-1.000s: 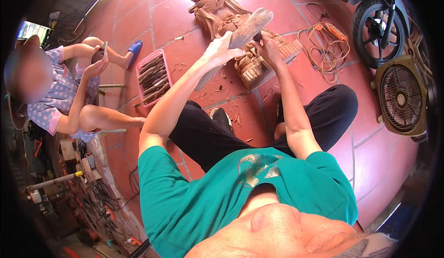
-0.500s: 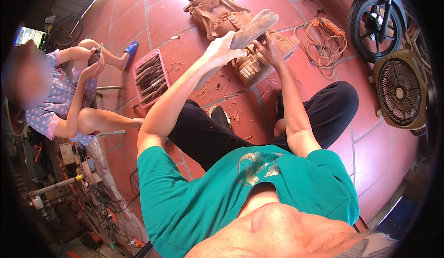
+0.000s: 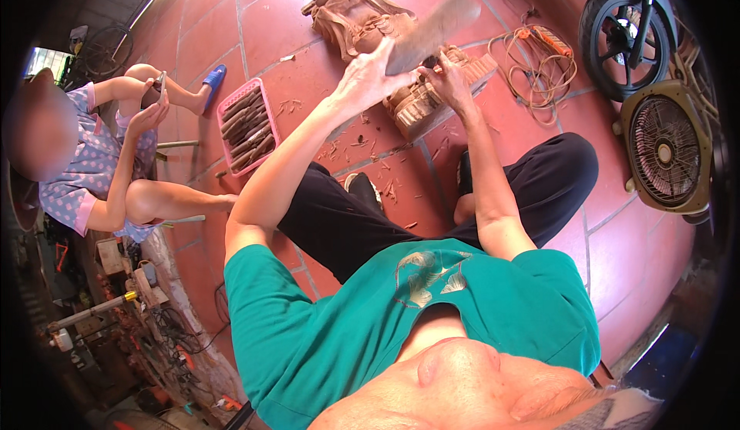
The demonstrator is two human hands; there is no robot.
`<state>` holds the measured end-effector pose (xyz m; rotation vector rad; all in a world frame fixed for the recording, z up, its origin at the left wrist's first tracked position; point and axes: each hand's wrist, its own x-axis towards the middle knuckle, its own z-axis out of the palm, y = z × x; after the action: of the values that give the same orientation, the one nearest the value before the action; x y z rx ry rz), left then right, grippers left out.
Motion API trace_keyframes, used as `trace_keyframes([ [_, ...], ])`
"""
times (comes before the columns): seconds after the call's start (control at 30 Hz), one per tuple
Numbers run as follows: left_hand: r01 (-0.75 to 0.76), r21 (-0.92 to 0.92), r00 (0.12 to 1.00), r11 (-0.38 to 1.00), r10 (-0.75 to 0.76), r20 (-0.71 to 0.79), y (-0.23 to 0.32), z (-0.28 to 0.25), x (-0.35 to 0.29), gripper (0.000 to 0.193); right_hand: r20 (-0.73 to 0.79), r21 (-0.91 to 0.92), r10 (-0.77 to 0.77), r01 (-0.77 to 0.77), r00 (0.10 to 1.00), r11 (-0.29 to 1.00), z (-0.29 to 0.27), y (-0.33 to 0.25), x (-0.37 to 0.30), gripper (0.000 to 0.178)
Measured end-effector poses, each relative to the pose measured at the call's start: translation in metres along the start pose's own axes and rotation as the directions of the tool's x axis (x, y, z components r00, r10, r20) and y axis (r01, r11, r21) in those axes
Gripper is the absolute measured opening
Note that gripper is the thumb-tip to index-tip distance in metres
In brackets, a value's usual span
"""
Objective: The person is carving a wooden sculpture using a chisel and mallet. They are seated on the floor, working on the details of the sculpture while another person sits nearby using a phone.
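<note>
Motion-blurred mallet [image 3: 432, 30] over carving [image 3: 420, 98]

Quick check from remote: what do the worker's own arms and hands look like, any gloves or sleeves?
Both arms are bare from the short teal T-shirt sleeves down. The left hand and right hand wear no gloves; no watch, rings or bands show.

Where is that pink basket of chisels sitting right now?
In the head view, the pink plastic basket of wooden-handled chisels lies on the red tiled floor to the person's left, between the blue sandal and the raised left hand.
</note>
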<state>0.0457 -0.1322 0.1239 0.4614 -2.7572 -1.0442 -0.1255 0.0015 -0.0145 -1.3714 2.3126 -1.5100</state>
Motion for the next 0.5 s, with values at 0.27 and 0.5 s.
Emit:
trace_keyframes([
  [0.27, -0.018, 0.182, 0.988, 0.983, -0.011, 0.152, -0.0087, 0.01, 0.0007, 0.071, 0.052, 0.01, 0.061, -0.062, 0.997, 0.998, -0.0034, -0.0059, -0.003, 0.026],
  [0.5, -0.053, 0.227, 0.992, 0.972, 0.025, 0.123, -0.0121, 0.0092, -0.0021, 0.07, 0.051, -0.028, 0.053, -0.051, 0.997, 0.998, -0.0012, -0.006, -0.0041, 0.026],
])
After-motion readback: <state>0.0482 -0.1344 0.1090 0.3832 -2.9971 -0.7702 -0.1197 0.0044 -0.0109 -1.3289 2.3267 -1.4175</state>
